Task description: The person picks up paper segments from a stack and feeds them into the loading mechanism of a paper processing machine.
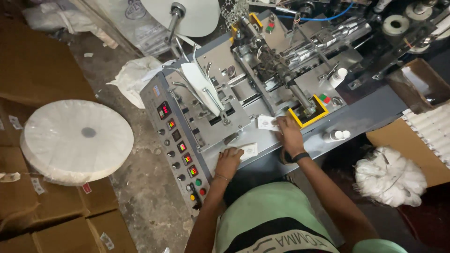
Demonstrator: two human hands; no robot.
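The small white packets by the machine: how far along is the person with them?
One flat white packet already lies on the grey machine table, under the left hand. The right hand is at another white packet beside the yellow-framed outlet. A large white paper roll lies on cardboard boxes, unused. How many packets remain cannot be told.

Control panel [180,140] left of both hands; paper roll [77,140] farther left on cartons [56,211]
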